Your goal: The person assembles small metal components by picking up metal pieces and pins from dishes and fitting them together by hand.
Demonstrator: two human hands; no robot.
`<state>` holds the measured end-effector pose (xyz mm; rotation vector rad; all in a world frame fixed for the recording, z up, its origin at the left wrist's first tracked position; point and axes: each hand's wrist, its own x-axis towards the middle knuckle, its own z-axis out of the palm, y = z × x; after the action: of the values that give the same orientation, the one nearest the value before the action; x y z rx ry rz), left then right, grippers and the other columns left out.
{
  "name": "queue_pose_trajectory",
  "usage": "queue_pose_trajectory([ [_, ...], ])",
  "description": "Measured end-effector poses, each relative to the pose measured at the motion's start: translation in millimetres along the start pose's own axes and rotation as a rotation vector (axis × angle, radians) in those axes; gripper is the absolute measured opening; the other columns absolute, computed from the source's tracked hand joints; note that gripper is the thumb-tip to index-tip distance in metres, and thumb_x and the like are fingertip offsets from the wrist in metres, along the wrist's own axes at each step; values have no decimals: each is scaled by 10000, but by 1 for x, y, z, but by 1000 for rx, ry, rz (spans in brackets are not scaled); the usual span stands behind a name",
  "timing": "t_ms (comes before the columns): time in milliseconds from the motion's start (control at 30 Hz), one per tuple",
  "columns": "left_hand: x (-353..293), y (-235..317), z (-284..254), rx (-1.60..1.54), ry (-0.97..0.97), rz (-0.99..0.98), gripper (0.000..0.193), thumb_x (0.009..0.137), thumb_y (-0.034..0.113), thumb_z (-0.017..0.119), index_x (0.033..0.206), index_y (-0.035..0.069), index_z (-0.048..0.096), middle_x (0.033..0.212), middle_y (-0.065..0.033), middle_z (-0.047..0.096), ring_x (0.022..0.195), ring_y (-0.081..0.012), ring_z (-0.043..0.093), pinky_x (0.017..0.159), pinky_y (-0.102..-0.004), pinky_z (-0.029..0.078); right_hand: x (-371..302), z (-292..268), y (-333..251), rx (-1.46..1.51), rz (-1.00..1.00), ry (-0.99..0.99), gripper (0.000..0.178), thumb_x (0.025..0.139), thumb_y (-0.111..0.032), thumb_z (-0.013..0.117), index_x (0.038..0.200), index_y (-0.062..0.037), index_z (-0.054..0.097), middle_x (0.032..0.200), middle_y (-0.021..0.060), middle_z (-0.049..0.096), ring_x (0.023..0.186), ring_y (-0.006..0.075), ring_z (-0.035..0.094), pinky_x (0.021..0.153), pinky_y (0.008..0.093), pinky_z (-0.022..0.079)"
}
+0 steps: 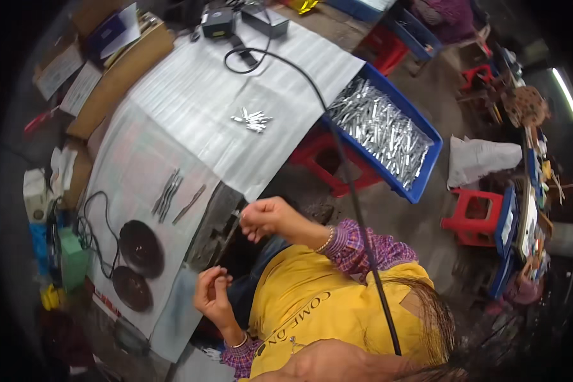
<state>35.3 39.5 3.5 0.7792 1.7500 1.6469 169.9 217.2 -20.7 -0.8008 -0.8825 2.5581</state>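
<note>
My right hand (270, 219) is closed, its fingers bent in and thumb against them, over the near edge of the work table. A tiny bright spot shows at its fingertips, too small to name. Lower and to the left, my left hand (213, 296) is half curled with thumb and fingers apart, and I see nothing between them. Beside the hands at the table edge is a dark metal fixture (210, 237), partly in shadow. Several thin grey metal strips (166, 195) and a brownish strip (189, 204) lie on the table. Farther off rests a small pile of shiny metal pieces (253, 120).
A blue tray (434, 148) full of shiny metal pieces sits on a red stool (321, 162). Two dark round dishes (141, 248) and a looped cord (102, 197) are at left. A black cable (344, 172) crosses the view. Cardboard boxes (124, 83) line the table's far left side.
</note>
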Motion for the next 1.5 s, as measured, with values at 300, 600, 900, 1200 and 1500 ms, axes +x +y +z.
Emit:
queue_pose_trajectory([
  [300, -3, 2, -1, 45, -9, -14, 98, 830, -66, 566, 894, -37, 635, 826, -86, 606, 696, -135, 593, 624, -223, 491, -45, -136, -92, -36, -539, 769, 271, 898, -217, 528, 1076, -23, 590, 868, 70, 627, 731, 138, 604, 588, 204, 464],
  [600, 5, 6, 9, 100, -93, 10, 150, 784, -81, 589, 907, -24, 653, 791, -93, 636, 699, -145, 617, 628, -230, 483, -122, -311, -94, -818, -605, 1137, 494, 897, -285, 554, 1319, -52, 446, 1257, 86, 521, 1108, 191, 522, 930, 295, 395],
  [900, 13, 22, -33, 419, 176, 172, 142, 778, -53, 601, 900, -7, 659, 815, -85, 647, 713, -156, 617, 646, -235, 474, -22, -57, -88, -1126, -699, 409, 225, 838, 5, 577, 1059, 6, 619, 979, 98, 648, 896, 165, 619, 788, 258, 476],
  [1200, 7, 10, -78, 519, 376, 178, 144, 767, -50, 619, 902, -14, 654, 810, -80, 641, 714, -139, 598, 649, -239, 464, 98, 58, -54, -1632, -935, -254, 435, 690, -84, 690, 1102, -60, 555, 1064, 104, 541, 1011, 290, 507, 830, 378, 451],
  [1500, 7, 2, -89, 469, 410, 134, 146, 780, -44, 604, 916, -20, 649, 807, -76, 636, 739, -131, 611, 658, -225, 468, 126, 66, -32, -1649, -1085, -265, 214, 678, -66, 646, 884, -55, 591, 879, 78, 535, 872, 265, 511, 735, 362, 442],
])
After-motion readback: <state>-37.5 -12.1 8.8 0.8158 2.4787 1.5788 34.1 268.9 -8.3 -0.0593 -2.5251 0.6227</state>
